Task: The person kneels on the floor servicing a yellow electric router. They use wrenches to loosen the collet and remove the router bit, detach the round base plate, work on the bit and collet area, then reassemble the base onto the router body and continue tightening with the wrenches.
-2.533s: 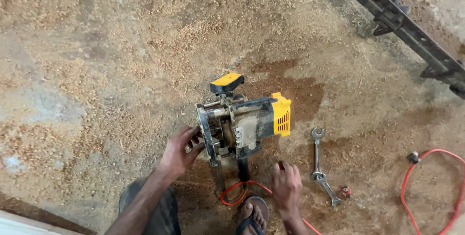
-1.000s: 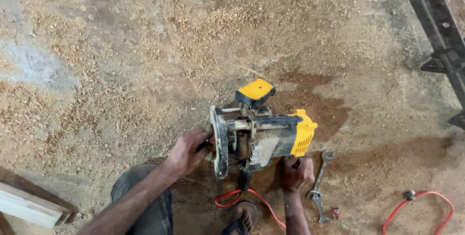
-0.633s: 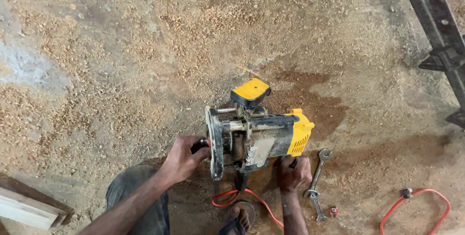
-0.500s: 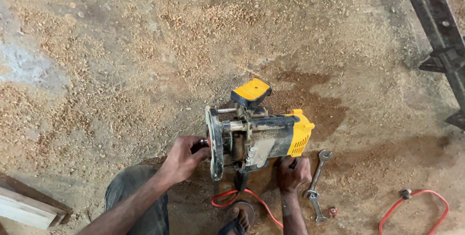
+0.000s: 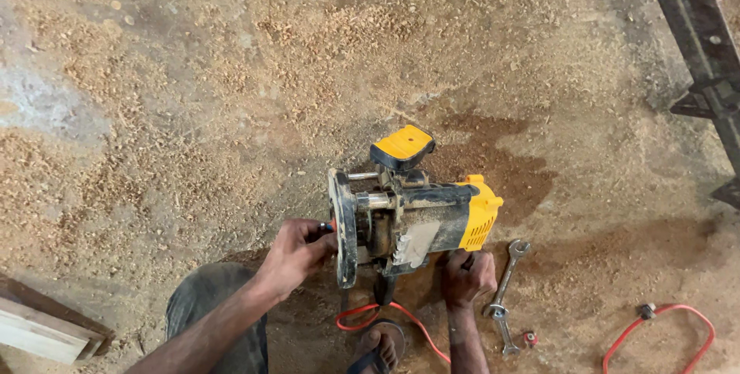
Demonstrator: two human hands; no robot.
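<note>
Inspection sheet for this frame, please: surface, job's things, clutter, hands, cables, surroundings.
Surface: concrete floor, strewn with sawdust.
Job's things: yellow-and-grey power router lying on its side.
Clutter: two spanners beside the router; small red piece.
Hands: left hand at the router's round base; right hand under its motor end.
Cables: red cord near a sandalled foot; another red cord at right.
Surroundings: wooden plank, dark metal frame.

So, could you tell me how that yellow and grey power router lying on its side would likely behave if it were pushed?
The yellow and grey power router looks heavy for its size, with a metal body. It rests on its side on the sawdust-strewn floor, so it would probably slide, not roll. The round base plate might let it rock; the left hand and right hand steady it.
</note>
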